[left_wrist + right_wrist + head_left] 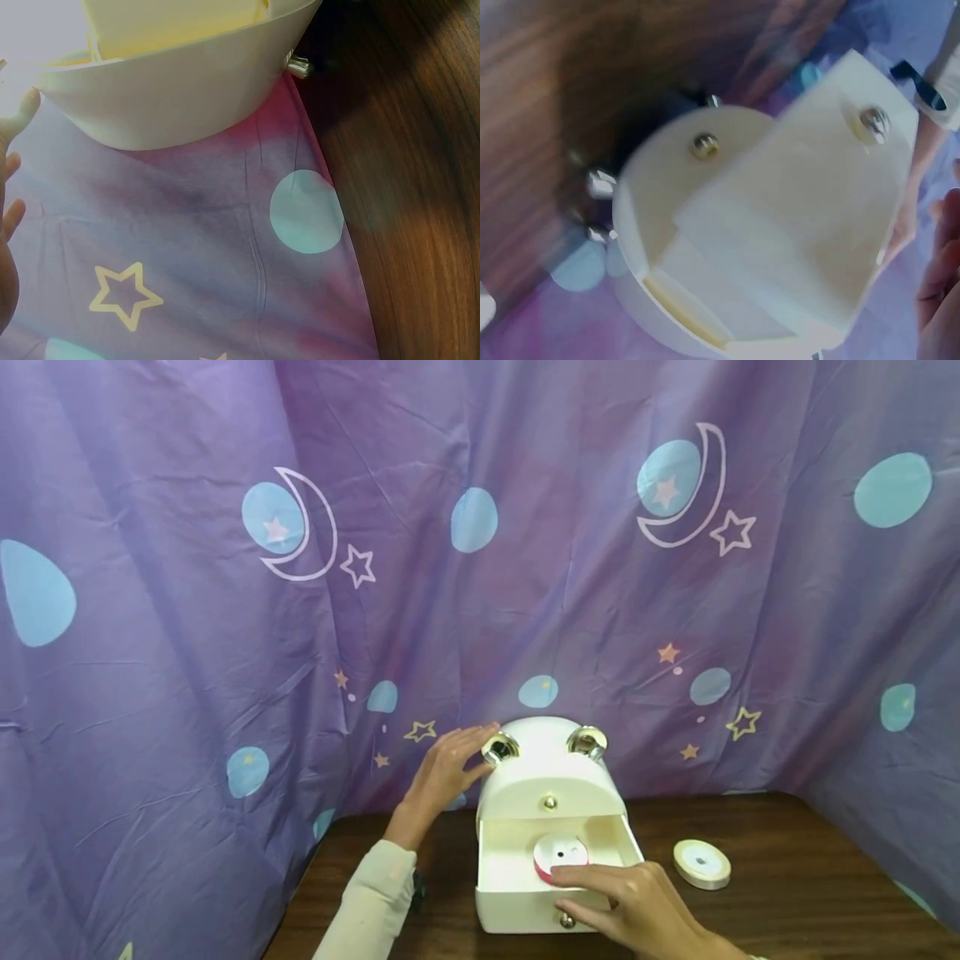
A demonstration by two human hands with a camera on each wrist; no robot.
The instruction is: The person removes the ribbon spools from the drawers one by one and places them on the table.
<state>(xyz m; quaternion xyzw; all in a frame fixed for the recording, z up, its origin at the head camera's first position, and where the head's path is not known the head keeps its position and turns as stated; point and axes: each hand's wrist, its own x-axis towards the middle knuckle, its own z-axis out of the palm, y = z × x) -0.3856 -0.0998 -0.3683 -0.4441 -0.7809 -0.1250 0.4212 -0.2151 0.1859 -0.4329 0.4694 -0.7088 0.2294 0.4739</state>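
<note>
A white rounded drawer box (536,764) with two gold-rimmed rings on top stands on the table. Its lower drawer (517,912) is pulled out and holds a ribbon spool (560,850) with a white face and pink edge. My left hand (450,768) is at the box's upper left side, fingers extended near one ring; firm contact cannot be made out. Over the drawer front is my right hand (637,902), index finger reaching to the spool's near edge, thumb close to the drawer knob (567,921). The right wrist view shows the drawer front (802,187) from outside.
A cream ribbon spool (702,864) lies on the dark wooden table (795,877), right of the box. An upper drawer with a small gold knob (550,802) is closed. Behind the table hangs a purple cloth (525,610) with moons and stars.
</note>
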